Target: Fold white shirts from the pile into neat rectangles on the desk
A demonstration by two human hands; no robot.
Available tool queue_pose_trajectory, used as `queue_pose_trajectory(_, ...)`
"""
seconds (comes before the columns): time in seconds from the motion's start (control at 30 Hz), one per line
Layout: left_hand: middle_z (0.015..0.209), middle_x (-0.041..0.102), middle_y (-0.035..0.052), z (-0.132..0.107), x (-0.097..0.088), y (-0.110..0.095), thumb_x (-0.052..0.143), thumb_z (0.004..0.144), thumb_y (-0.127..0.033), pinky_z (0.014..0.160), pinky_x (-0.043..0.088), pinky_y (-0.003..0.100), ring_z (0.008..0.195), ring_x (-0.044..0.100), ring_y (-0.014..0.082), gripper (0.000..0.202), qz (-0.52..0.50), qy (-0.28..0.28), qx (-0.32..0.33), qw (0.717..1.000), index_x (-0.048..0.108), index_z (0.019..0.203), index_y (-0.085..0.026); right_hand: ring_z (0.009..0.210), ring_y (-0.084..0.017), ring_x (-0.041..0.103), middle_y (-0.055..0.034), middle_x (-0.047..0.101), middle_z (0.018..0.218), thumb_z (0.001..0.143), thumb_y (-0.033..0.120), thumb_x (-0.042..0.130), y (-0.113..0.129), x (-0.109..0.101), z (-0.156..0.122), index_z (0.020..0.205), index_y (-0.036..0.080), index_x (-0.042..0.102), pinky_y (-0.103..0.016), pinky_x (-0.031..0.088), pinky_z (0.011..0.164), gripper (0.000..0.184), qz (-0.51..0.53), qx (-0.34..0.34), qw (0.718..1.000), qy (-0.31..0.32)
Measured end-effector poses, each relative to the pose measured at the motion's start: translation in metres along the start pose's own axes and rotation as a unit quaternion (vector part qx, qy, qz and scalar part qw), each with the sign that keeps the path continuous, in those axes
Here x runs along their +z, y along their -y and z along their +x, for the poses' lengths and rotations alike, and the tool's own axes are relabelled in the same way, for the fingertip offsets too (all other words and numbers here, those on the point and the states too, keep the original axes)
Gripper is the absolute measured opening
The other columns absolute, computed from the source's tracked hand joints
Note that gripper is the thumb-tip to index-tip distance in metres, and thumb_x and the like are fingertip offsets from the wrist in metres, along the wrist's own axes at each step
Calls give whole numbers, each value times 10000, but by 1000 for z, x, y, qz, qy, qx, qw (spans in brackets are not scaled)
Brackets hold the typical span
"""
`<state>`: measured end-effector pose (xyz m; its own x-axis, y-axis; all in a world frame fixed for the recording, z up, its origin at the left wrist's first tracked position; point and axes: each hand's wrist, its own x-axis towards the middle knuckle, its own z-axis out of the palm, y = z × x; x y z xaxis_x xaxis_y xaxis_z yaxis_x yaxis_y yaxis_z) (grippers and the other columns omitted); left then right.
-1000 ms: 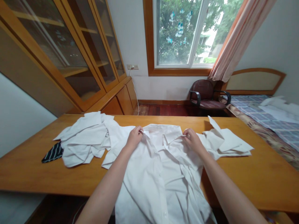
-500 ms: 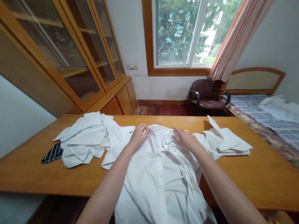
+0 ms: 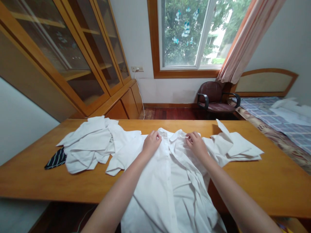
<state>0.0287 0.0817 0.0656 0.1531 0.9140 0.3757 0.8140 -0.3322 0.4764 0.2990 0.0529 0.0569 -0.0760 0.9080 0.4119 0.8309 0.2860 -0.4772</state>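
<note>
A white button shirt (image 3: 170, 181) lies spread front-up on the wooden table (image 3: 31, 181), its hem hanging over the near edge. My left hand (image 3: 152, 144) pinches the left side of the shirt's collar, fingers closed on the cloth. My right hand (image 3: 196, 144) grips the right side of the collar in the same way. The collar (image 3: 173, 134) sits between the two hands near the table's far edge.
A heap of white clothes (image 3: 92, 144) lies to the left, with a dark striped cloth (image 3: 54, 158) beside it. Folded white clothes (image 3: 233, 145) lie to the right. A chair (image 3: 215, 100) stands under the window; a bed (image 3: 279, 116) is at right.
Both hands have moved inward along the collar toward the shirt's middle, and the collar has been drawn closer together.
</note>
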Motion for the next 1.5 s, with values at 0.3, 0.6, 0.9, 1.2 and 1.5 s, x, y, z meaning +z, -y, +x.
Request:
queue_pose_trajectory(0.3,1353,587,111,-82,9,30,552,941,-263,1102,428,474,1314,466,290,347,66,2,108,992,574,1280,-191,1014,-252,582,-95,615,1093,939,243,559,-27,-4,-74,996,227,639,-412,492,920,100,18,-83,989,120)
queue_pose_trajectory(0.6,1534,482,57,-129,8,30,522,966,-337,1188,325,544,1446,382,318,456,186,48,98,976,526,1417,-273,949,-252,579,-96,633,1040,964,260,534,-18,-24,-76,923,219,639,-413,499,867,119,-58,-117,979,155)
queue_pose_trajectory(0.9,1541,472,68,-134,2,26,535,963,-329,1171,313,574,1433,388,339,464,201,86,81,972,525,1423,-270,1063,-257,593,-115,647,1175,935,163,551,17,7,-8,1170,211,653,-394,499,919,261,-36,-182,980,74)
queue_pose_trajectory(1.2,1115,666,85,-80,-27,-1,581,940,-341,888,482,440,1038,578,290,194,187,136,22,973,681,1077,-247,959,-240,592,-94,691,959,871,150,592,28,54,35,958,195,740,-366,439,917,178,-71,-180,970,147)
queue_pose_trajectory(1.5,1031,645,55,-11,13,-9,558,913,-116,945,492,370,1024,580,223,180,30,94,129,987,672,1020,-205,957,-229,533,-65,599,969,846,206,639,7,73,19,1037,215,723,-364,444,914,209,17,-116,990,78)
